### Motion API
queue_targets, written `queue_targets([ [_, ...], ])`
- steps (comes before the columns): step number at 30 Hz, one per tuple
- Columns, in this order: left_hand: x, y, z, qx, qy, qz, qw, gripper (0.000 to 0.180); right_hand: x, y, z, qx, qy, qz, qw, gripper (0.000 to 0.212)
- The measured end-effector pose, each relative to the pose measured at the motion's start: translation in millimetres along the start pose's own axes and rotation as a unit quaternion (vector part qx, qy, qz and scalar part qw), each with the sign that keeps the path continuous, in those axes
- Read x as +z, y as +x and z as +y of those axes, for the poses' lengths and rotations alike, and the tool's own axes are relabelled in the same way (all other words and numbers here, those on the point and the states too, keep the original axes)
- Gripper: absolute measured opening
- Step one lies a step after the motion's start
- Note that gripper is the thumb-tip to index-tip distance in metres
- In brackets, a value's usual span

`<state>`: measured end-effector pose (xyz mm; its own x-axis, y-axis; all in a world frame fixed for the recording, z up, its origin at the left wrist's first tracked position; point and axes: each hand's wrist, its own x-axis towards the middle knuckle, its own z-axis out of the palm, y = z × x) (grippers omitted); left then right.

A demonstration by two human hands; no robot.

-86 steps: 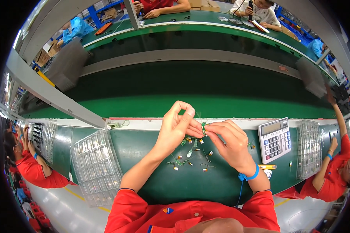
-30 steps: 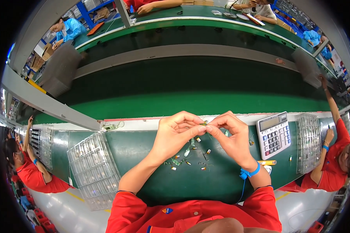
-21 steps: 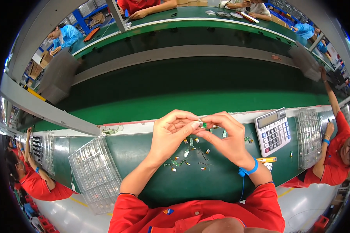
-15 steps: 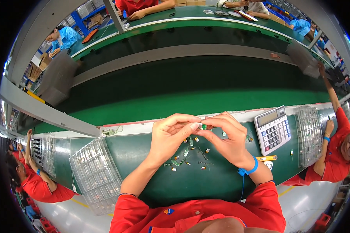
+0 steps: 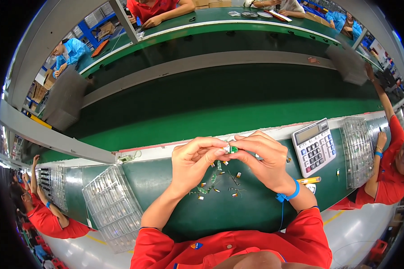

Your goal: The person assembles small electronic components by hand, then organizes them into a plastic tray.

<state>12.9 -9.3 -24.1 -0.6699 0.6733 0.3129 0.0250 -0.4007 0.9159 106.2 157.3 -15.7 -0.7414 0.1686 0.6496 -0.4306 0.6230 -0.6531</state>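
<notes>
Fingertips of my left hand [image 5: 189, 162] and my right hand [image 5: 265, 159] meet over the bench and pinch a small green circuit board [image 5: 234, 149]. A pale part shows at the board's left end, by the left fingertips; most of the rest is covered by fingers. Beneath the hands lie several loose green circuit boards [image 5: 213, 179] with thin wires. Scattered among them are small silver-and-orange components [image 5: 200, 197], too tiny to identify surely. A blue wrist strap [image 5: 293, 192] with a cord circles my right wrist.
A calculator [image 5: 314, 147] lies right of my hands, with a yellow pen-like tool [image 5: 309, 180] below it. Clear plastic trays [image 5: 113, 204] stand at left, others [image 5: 357, 152] at right. Beyond the bench edge runs a green conveyor belt [image 5: 238, 105]. Co-workers [image 5: 384, 166] sit on both sides.
Both hands have dipped slightly, still pinching the circuit board, and more of its green face shows between the fingertips. Grey blocks on the belt have shifted slightly.
</notes>
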Motion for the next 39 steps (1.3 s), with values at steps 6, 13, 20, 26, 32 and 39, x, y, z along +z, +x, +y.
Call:
queue_targets([
  [6,5.7,-0.4,2.2,0.015,0.041,0.024,0.999,0.012,0.1,2.5,-1.4,-0.043,-0.008,0.028,0.999,0.026],
  [13,0.3,-0.7,0.6,0.029,0.055,-0.004,0.998,0.013,-0.9,1.2,-0.5,-0.049,-0.020,0.022,0.998,0.025],
  [20,0.6,1.2,1.3,0.028,0.045,-0.010,0.999,0.013,-1.8,2.5,2.2,-0.071,-0.022,0.017,0.997,0.023],
  [26,-4.8,2.0,5.0,0.010,0.052,-0.045,0.998,0.014,-2.0,2.0,2.3,-0.090,-0.023,0.016,0.995,0.024],
  [32,-6.4,2.5,9.8,-0.034,0.012,-0.043,0.998,0.015,2.1,1.7,4.0,-0.082,-0.009,0.017,0.996,0.023],
  [39,1.8,2.5,-2.3,-0.072,0.057,-0.044,0.995,0.029,-4.1,1.2,6.1,-0.106,-0.011,0.040,0.993,0.026],
])
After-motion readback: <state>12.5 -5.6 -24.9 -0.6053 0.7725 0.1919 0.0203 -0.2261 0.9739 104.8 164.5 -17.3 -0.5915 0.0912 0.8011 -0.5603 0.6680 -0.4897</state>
